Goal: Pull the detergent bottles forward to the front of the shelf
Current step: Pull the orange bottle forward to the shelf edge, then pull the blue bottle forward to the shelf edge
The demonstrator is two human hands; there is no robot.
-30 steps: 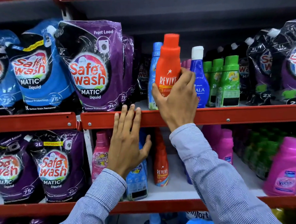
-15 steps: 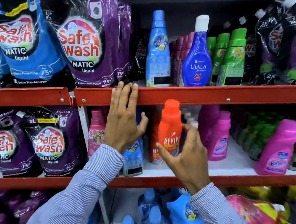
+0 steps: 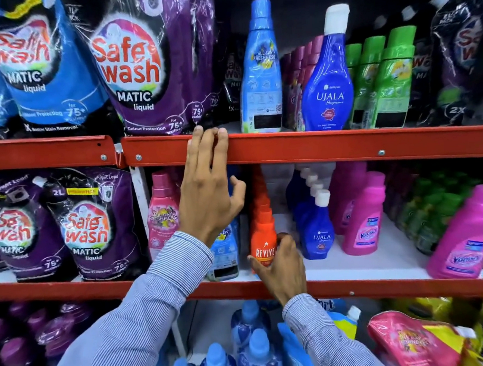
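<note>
1. The red-edged metal middle shelf is carrying an upright orange plastic Revive bottle near its front lip.
2. The right hand, the nearer one, is wrapping thumb and fingers around that bottle's lower body from the front.
3. The left hand is resting open on the red rail of the upper shelf, gripping nothing.

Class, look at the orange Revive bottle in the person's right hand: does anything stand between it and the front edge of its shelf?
Nothing visible does. The right hand holds the Revive bottle at the head of its row, with only bare shelf ahead of it.
</note>
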